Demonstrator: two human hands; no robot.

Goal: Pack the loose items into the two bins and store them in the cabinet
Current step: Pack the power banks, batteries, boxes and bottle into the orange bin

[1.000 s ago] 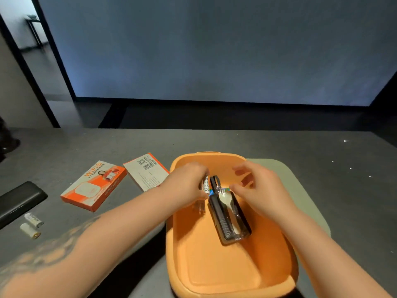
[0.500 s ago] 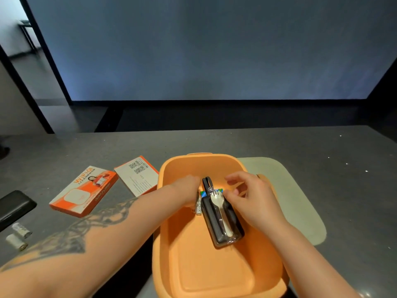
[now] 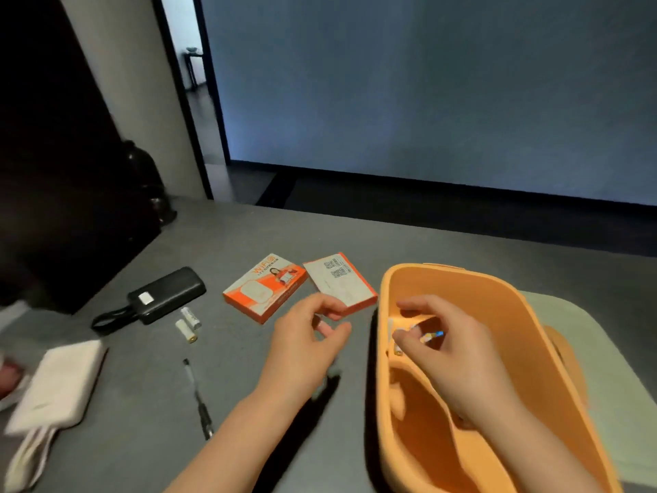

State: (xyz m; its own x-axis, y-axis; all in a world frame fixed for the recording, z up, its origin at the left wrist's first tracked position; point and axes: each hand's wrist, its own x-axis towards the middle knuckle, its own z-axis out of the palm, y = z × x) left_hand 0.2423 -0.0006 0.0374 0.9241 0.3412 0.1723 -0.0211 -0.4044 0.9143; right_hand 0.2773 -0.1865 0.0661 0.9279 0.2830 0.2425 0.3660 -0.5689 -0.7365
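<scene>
An orange bin (image 3: 497, 307) stands on the grey table at the right. My right hand (image 3: 448, 354) is inside it, fingers curled on the blue-and-yellow labelled end of the cutlery pack (image 3: 431, 336); the rest of the pack is hidden under the hand. A white battery (image 3: 391, 327) leans on the bin's inner left wall. My left hand (image 3: 305, 346) hovers over the table left of the bin, fingers loosely curled and holding nothing. Just beyond it lie an orange WiFi box (image 3: 265, 286) and a second box (image 3: 339, 282).
A pale green bin (image 3: 586, 336) sits under and right of the orange one. On the table to the left lie a black power bank (image 3: 167, 295) with cable, two white batteries (image 3: 188, 323), a pen (image 3: 197, 396) and a white pouch (image 3: 57, 382). A dark cabinet (image 3: 53, 172) stands far left.
My left hand has come out of the orange bin and moved left over the table. The view has swung left, showing more loose items. My right hand stays in the bin.
</scene>
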